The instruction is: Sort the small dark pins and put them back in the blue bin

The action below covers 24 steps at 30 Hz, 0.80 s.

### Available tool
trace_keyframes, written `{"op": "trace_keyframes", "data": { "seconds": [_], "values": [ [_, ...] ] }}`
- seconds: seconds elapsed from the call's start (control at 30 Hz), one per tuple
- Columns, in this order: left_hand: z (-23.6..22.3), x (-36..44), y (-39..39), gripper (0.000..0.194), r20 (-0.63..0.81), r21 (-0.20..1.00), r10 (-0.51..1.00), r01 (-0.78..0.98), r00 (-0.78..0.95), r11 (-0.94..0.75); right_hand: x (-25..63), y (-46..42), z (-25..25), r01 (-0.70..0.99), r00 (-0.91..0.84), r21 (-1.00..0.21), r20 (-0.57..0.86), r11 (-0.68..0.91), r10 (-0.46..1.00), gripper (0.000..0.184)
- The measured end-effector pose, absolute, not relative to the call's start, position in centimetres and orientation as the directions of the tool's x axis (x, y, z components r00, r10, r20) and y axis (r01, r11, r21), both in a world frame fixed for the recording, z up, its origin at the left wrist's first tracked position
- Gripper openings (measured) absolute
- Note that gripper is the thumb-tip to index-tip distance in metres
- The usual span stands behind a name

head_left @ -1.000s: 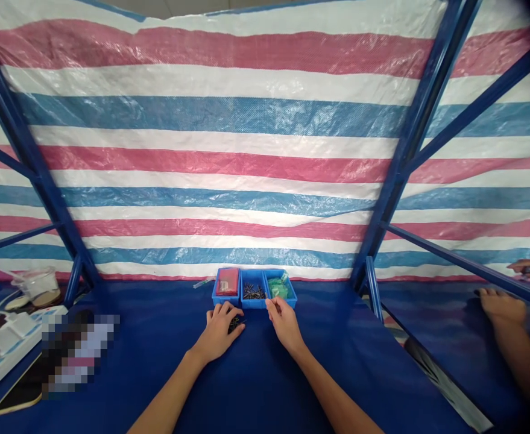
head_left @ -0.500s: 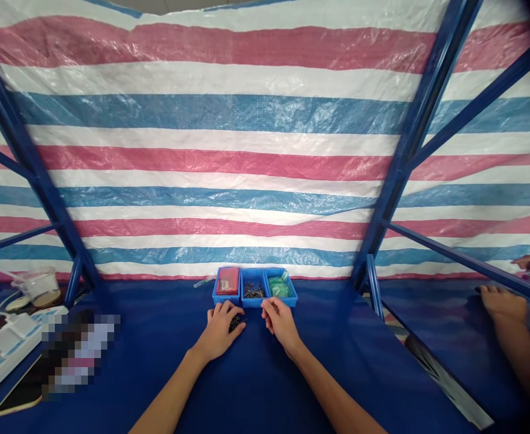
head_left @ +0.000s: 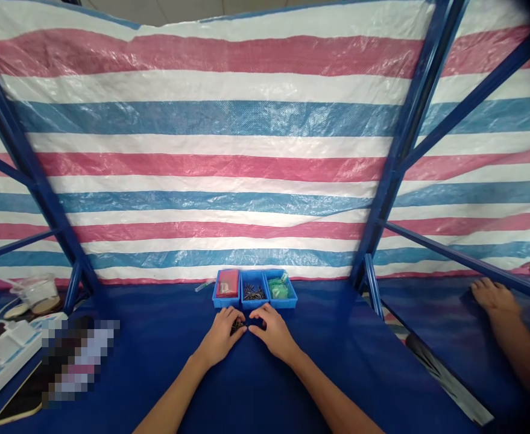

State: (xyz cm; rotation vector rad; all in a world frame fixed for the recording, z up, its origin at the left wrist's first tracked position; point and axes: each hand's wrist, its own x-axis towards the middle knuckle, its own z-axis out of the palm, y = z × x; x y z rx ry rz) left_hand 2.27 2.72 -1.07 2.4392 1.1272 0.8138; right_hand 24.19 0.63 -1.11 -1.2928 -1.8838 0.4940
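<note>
Small metal pieces (head_left: 237,326) are gathered on the blue table (head_left: 246,392), in front of three blue bins, and are partly covered by the left hand (head_left: 219,333). The left hand is cupped around them, its thumb and fingers curled; whether any piece is held in its grip cannot be told. The right hand (head_left: 274,333) is bent inward just beside it, with thumb and forefinger brought close to the pile; whether anything is pinched there cannot be told either.

A red packet (head_left: 227,283) is contained in the left bin (head_left: 226,302), more metal pieces (head_left: 254,293) in the middle bin (head_left: 255,304), and green packets (head_left: 278,289) in the right bin (head_left: 284,303). Well to the left, a white power strip (head_left: 20,351) and a phone (head_left: 18,402) are laid. At the far right, another person's hand (head_left: 493,295) is rested on a blue surface. Behind the bins, a striped sheet (head_left: 228,166) is hung.
</note>
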Motion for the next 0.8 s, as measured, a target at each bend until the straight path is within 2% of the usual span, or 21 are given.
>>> {"op": "trace_keyframes", "data": {
  "seconds": [0.17,0.33,0.47,0.63,0.8],
  "values": [
    [-0.9,2.4,2.6,0.015,0.36,0.566,0.771,0.535,0.525,-0.628,24.1,0.4,-0.9,0.709,-0.26,-0.585,0.303,0.394,0.917,0.015],
    [-0.1,2.6,2.0,0.012,0.367,0.552,0.759,0.53,0.538,-0.643,23.9,0.2,-0.7,0.702,-0.306,-0.573,0.295,0.424,0.905,0.007],
    [0.1,2.6,2.0,0.014,0.382,0.526,0.74,0.529,0.553,-0.666,23.9,0.1,-0.8,0.701,-0.292,-0.574,0.309,0.422,0.905,0.011],
    [-0.1,2.5,2.3,0.016,0.412,0.492,0.733,0.545,0.541,-0.679,24.2,0.6,-1.3,0.596,-0.225,-0.66,0.411,0.458,0.884,0.013],
    [-0.4,2.4,2.4,0.011,0.437,0.494,0.724,0.53,0.534,-0.69,24.9,1.4,-1.9,0.459,-0.129,-0.763,0.451,0.456,0.883,0.017]
  ]
}}
